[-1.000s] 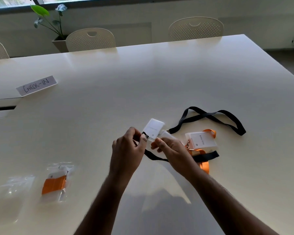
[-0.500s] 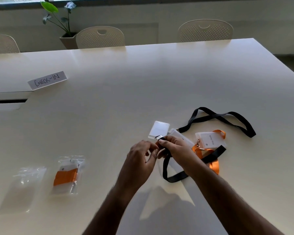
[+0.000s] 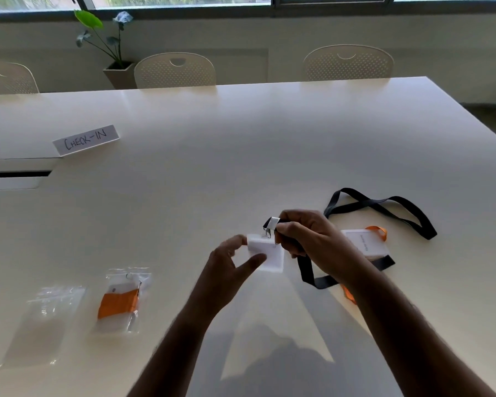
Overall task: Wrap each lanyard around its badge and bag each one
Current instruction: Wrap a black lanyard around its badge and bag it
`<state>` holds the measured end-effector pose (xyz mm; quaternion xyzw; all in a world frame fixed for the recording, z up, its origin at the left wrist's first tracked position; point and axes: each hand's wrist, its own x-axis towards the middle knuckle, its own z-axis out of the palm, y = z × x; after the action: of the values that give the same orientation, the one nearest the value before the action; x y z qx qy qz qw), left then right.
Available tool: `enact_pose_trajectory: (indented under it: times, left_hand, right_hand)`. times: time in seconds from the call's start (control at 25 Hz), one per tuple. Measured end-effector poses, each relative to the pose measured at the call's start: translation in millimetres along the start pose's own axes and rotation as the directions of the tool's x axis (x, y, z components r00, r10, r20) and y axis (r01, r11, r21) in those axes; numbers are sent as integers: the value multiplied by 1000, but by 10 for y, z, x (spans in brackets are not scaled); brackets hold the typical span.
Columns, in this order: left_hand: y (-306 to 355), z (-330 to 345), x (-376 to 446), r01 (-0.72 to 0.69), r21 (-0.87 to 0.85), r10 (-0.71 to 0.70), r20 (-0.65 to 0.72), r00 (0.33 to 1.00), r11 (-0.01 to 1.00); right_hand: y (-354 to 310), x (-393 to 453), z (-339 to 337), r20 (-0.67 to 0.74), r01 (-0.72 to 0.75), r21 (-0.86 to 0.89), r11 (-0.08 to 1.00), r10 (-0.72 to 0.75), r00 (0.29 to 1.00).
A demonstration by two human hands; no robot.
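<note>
A white badge [image 3: 267,255] hangs from a metal clip on a black lanyard [image 3: 381,206]. My left hand [image 3: 229,267] pinches the badge between thumb and forefinger. My right hand [image 3: 312,242] grips the lanyard right at its clip end, above the badge. The rest of the black strap loops over the table to the right and passes under my right wrist. A second badge [image 3: 364,243] with an orange lanyard [image 3: 380,232] lies just behind my right hand. At the left, a clear bag [image 3: 123,299] holds a badge wrapped in orange lanyard.
An empty clear bag [image 3: 45,322] lies at the far left near the front edge of the white table [image 3: 241,156]. A "CHECK-IN" sign [image 3: 85,139] stands at the back left. Chairs [image 3: 175,70] and a potted plant [image 3: 112,50] are behind the table.
The badge has dropped from above my hands to hang below the clip. My right hand has lifted the clip end; my left hand now pinches the badge.
</note>
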<state>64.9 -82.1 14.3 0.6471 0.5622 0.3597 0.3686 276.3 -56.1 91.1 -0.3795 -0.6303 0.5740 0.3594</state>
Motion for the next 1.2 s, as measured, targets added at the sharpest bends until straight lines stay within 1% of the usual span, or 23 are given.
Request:
enact_pose_trajectory:
  times: [0.04, 0.08, 0.12, 0.24, 0.32, 0.4, 0.52, 0.56, 0.6, 0.68, 0.76, 0.84, 0.92, 1.0, 1.12, 1.16, 1.2]
  left_hand:
    - [12, -18, -7, 43, -150, -40, 27, 999, 988]
    - [25, -41, -24, 82, -285, -72, 46, 996, 955]
    - [34, -72, -46, 103, -363, -95, 42, 995, 926]
    - [15, -157, -88, 114, -420, -143, -38, 989, 900]
    - [14, -223, -97, 139, -498, -194, -61, 979, 856]
    - [31, -319, -103, 159, -569, -229, -52, 972, 807]
    - [100, -465, -125, 152, -643, -214, -19, 977, 751]
    - [129, -508, -129, 153, -659, -205, -2, 979, 737]
    - [150, -540, -134, 159, -673, -198, 18, 980, 723]
    - [192, -587, -146, 170, -700, -183, 57, 981, 694]
    - [221, -629, -158, 168, -729, -167, 75, 983, 664]
    - [230, -654, -152, 154, -751, -151, 74, 986, 642]
    - [216, -658, -103, 110, -738, -148, 14, 989, 666]
    - [214, -660, -24, 51, -715, -187, -112, 976, 697]
    - [213, -691, 79, -28, -672, -228, -289, 930, 740]
    - [206, -692, 102, -43, -649, -229, -329, 916, 760]
    - [198, -681, 115, -52, -619, -222, -358, 907, 783]
  right_hand:
    - [-31, 5, -8, -8, 12, 6, 1000, -12, 1000]
    - [-48, 16, -19, -24, 19, 5, 1000, -19, 1000]
    - [-53, 26, -36, -42, 24, 1, 1000, -24, 999]
    - [8, 58, -116, -59, 12, 44, 999, -10, 998]
    - [68, 74, -178, -42, -18, 46, 999, 20, 999]
    - [125, 90, -229, -51, -27, -49, 998, 24, 998]
    - [188, 114, -273, -109, 0, -315, 949, -36, 993]
    - [208, 131, -270, -139, 9, -373, 928, -65, 988]
    - [225, 143, -259, -173, 17, -393, 920, -92, 981]
    - [267, 159, -211, -240, 35, -351, 936, -126, 963]
    - [338, 166, -123, -287, 27, -300, 953, -117, 951]
    - [438, 160, -15, -308, 2, -317, 949, -105, 946]
    - [518, 138, 111, -303, 7, -384, 923, -133, 944]
    - [564, 87, 232, -257, 21, -502, 864, -172, 951]
    - [572, 18, 420, -84, 108, -679, 727, -222, 971]
    - [574, 17, 480, -41, 133, -696, 706, -224, 974]
    - [559, 18, 539, -19, 147, -690, 709, -221, 975]
